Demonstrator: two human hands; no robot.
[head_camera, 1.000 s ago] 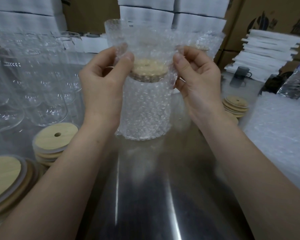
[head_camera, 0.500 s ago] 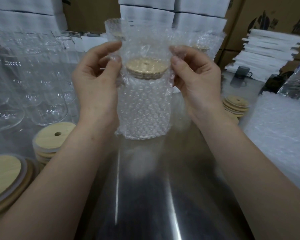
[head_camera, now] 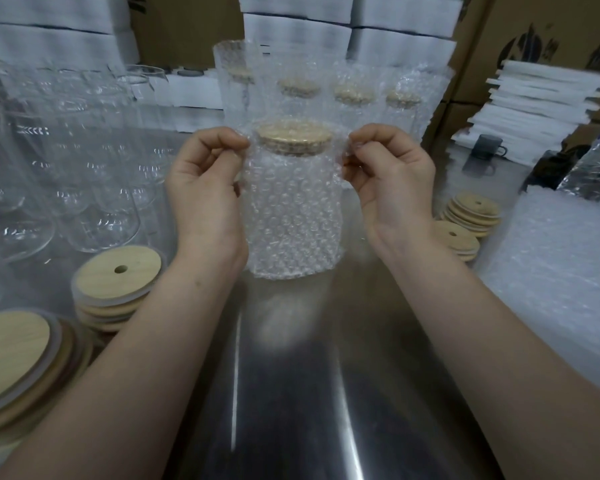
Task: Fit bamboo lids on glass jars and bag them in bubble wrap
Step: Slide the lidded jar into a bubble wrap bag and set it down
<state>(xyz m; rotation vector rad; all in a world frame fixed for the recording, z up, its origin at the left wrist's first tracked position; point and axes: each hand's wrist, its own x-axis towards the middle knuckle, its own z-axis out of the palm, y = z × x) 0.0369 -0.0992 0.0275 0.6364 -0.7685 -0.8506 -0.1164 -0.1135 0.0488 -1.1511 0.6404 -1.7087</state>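
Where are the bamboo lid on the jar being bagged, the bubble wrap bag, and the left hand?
bamboo lid (head_camera: 294, 136), head view, middle of its top face.
bubble wrap bag (head_camera: 291, 223), head view, front wall below the lid.
left hand (head_camera: 205, 192), head view, middle of the hand, pinching the bag's edge.

The light is dim and cool and seems to come from overhead. The steel table (head_camera: 291, 410) throws back two long pale streaks of glare, with a soft white reflection just below the wrapped jar (head_camera: 291, 216). The empty glasses (head_camera: 66, 188) at left look smeared and soft. The edges bow outward, and the near corners sink into murk.
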